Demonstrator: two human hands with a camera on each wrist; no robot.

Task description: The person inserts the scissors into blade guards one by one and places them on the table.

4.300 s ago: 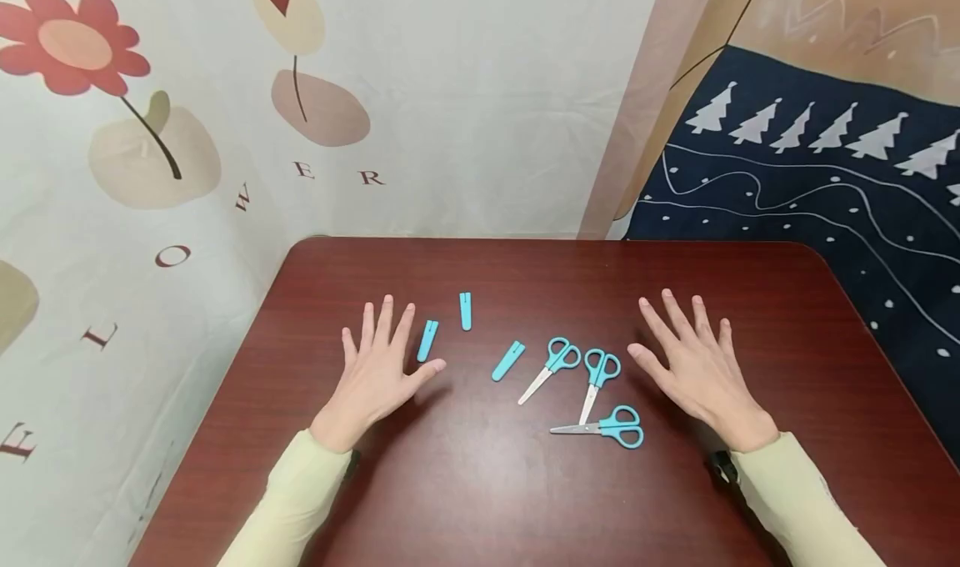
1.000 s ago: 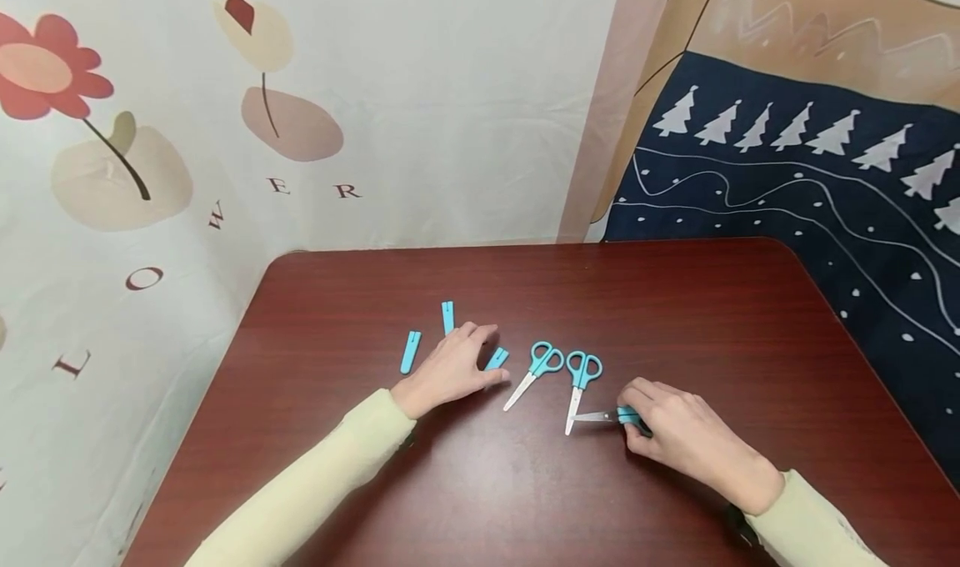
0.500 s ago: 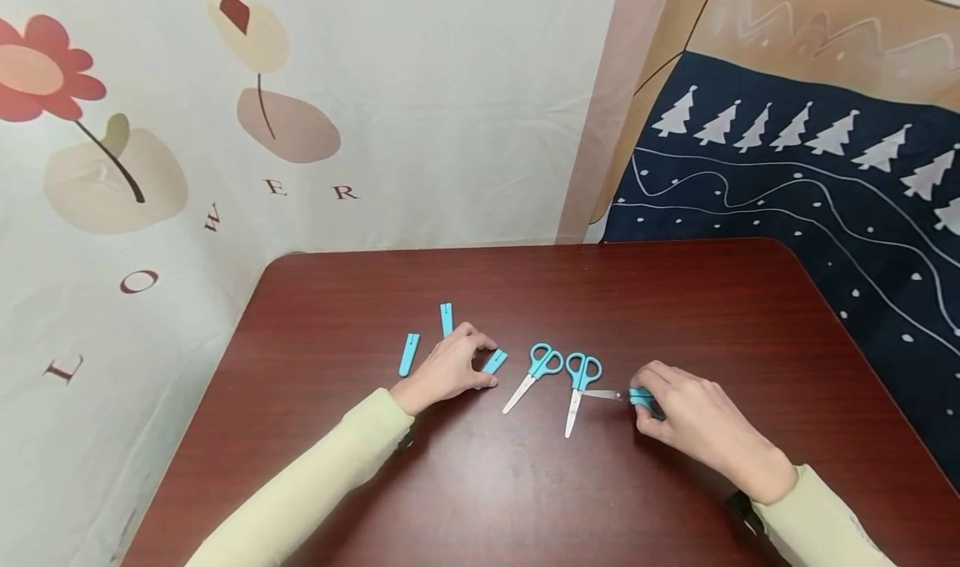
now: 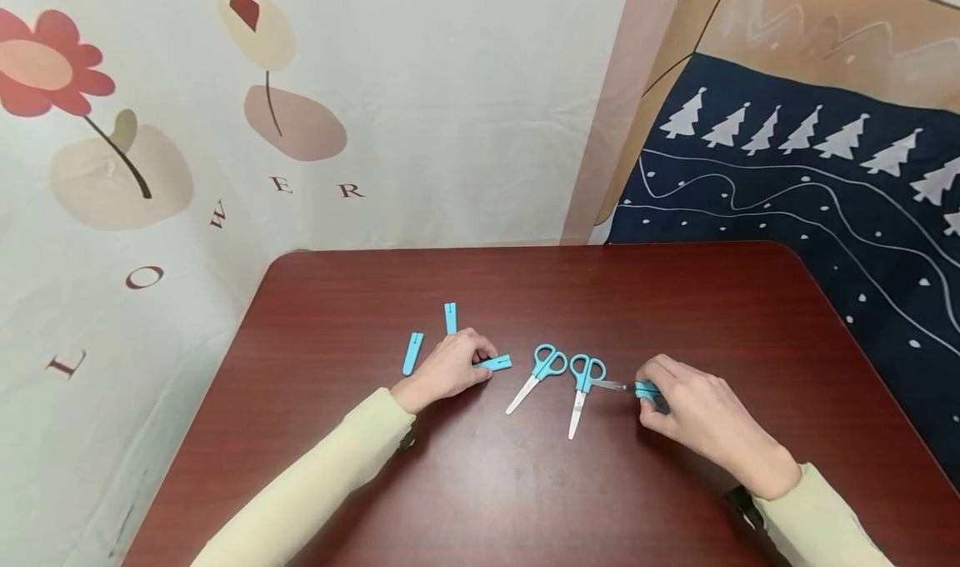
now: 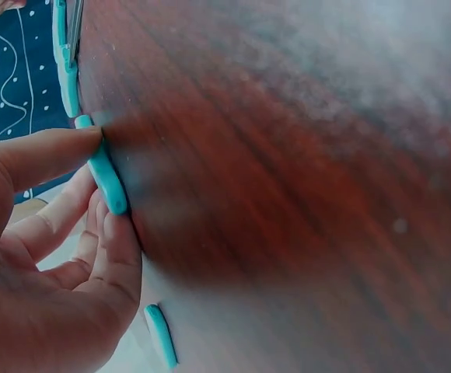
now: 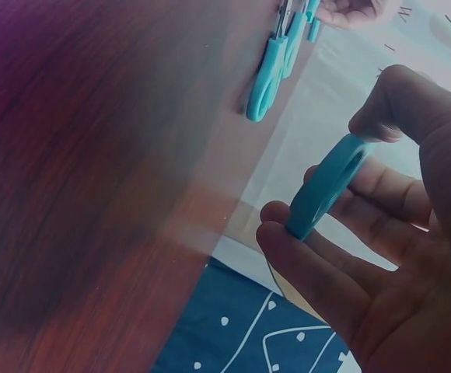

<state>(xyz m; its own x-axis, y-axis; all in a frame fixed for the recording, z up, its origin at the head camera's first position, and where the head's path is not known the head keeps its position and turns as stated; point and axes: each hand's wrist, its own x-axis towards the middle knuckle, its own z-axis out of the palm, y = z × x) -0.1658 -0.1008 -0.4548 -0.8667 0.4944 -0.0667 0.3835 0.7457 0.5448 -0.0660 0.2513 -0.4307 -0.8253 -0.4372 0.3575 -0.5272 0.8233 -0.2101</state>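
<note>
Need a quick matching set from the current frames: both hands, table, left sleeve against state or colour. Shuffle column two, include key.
Column 1
1. Left hand
2. Right hand
3. Table
4. Left sleeve

Column 2
A. Reddish brown
B. Grips scissors by the handles
C. Pale yellow-green
D. Pinches a light-blue cap

Pairs: 1-D, 2-B, 3-A, 4-C

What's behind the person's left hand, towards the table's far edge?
From the head camera, a narrow, flat light-blue plastic cap lies just beyond the left hand, its slotted end showing. The hand covers the cap's near end.
</note>
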